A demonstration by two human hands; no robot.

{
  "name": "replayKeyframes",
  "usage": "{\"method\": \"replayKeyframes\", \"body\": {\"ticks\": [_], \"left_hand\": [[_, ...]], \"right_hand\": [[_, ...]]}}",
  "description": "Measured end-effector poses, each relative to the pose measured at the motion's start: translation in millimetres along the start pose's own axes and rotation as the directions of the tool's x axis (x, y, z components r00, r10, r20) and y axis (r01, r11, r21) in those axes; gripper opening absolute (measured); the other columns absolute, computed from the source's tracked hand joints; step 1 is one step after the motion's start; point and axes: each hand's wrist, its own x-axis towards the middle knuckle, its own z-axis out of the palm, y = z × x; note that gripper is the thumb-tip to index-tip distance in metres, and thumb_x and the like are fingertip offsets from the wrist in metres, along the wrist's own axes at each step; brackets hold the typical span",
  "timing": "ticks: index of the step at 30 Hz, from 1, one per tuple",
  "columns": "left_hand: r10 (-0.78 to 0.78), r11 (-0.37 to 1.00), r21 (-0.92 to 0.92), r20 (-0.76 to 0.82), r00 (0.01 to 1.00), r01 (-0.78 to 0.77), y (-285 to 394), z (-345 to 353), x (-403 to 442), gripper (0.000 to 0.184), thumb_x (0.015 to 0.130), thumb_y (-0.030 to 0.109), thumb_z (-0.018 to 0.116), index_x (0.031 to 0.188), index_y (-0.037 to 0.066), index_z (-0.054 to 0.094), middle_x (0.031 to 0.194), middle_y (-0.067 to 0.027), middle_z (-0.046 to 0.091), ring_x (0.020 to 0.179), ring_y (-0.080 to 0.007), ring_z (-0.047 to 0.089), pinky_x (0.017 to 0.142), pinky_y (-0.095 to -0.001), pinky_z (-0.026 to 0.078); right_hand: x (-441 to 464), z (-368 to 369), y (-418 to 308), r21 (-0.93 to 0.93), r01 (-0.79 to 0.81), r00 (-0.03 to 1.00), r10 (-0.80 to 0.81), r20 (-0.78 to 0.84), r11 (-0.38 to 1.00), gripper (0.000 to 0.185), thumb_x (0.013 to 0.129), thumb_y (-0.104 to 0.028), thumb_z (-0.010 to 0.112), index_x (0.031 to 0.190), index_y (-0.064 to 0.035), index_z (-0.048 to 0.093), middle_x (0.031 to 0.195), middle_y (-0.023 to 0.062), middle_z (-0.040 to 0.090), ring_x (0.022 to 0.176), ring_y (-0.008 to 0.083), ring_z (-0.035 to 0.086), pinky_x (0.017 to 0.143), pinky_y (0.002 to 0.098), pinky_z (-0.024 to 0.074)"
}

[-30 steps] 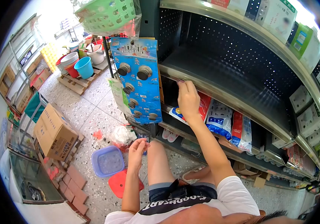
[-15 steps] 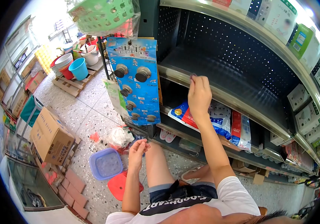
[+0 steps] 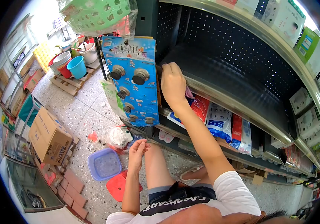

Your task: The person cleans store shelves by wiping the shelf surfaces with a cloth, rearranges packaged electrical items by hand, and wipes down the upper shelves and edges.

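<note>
My right hand [image 3: 173, 85] is at the left end of the shelf's front edge [image 3: 219, 101], its fingers curled over the rail. A bit of pinkish cloth [image 3: 189, 93] shows beside its palm, so the hand is closed on it. Close to its left hangs a blue card [image 3: 135, 80] with round dark knobs. Below the hand lie red and blue plastic packets [image 3: 219, 121] on the lower shelf. Above my knee, my left hand [image 3: 139, 147] is held with thumb and fingertips pressed together; anything between them is too small to make out.
A purple basin [image 3: 104, 164] and a red lid [image 3: 116, 186] are on the floor by my left arm. A cardboard box [image 3: 50, 136] stands farther left. Buckets [image 3: 77, 67] sit on a pallet at the back. A green basket [image 3: 96, 16] hangs above the card.
My right hand has moved along the shelf edge, first right, then back left to the rail's end. The pinkish cloth now shows beside it. My left hand has hardly moved.
</note>
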Motion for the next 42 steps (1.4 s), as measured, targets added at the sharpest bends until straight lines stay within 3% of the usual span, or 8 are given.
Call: {"method": "replayKeyframes", "body": {"ticks": [13, 22, 31, 42], "left_hand": [[0.023, 0.999, 0.031, -0.009, 1.0, -0.023, 1, 11, -9, 0.018, 0.098, 0.019, 0.058, 0.108, 0.005, 0.064, 0.091, -0.0018, 0.067, 0.085, -0.01, 0.062, 0.075, -0.0229, 0.045], [0.027, 0.999, 0.035, -0.033, 0.999, -0.026, 3, 17, -16, 0.019, 0.098, 0.018, 0.057, 0.109, 0.004, 0.064, 0.091, -0.0025, 0.067, 0.085, -0.0105, 0.062, 0.075, -0.0231, 0.046], [0.046, 0.999, 0.011, -0.049, 0.998, -0.045, 7, 18, -25, 0.02, 0.098, 0.018, 0.058, 0.11, 0.004, 0.064, 0.092, -0.0031, 0.067, 0.085, -0.0108, 0.063, 0.075, -0.0233, 0.047], [0.07, 0.997, 0.024, -0.055, 0.996, -0.068, 5, 9, -31, 0.018, 0.097, 0.017, 0.059, 0.108, 0.004, 0.065, 0.09, -0.0028, 0.067, 0.083, -0.01, 0.063, 0.073, -0.0224, 0.046]], "right_hand": [[9, 9, 7, 0.101, 0.158, 0.983, -0.166, 0.08, 0.982, 0.006, 0.073, 0.0, 0.06, 0.08, 0.0017, 0.06, 0.088, 0.0132, 0.056, 0.089, 0.0286, 0.062, 0.071, 0.0362, 0.056], [-3, 9, 2, 0.044, 0.158, 0.978, -0.162, 0.131, 0.986, 0.005, 0.071, -0.002, 0.061, 0.075, 0.0006, 0.062, 0.087, 0.0121, 0.056, 0.086, 0.0268, 0.062, 0.069, 0.0351, 0.056], [-19, 7, 5, -0.028, 0.259, 0.959, -0.253, 0.126, 0.966, 0.004, 0.071, -0.005, 0.062, 0.069, -0.0013, 0.062, 0.086, 0.0085, 0.056, 0.085, 0.0221, 0.061, 0.064, 0.0312, 0.0551], [-40, -25, 18, -0.141, 0.26, 0.958, -0.238, 0.158, 0.955, 0.015, 0.074, -0.008, 0.061, 0.087, -0.0014, 0.063, 0.088, 0.007, 0.053, 0.086, 0.0197, 0.058, 0.066, 0.0274, 0.0523]]}}
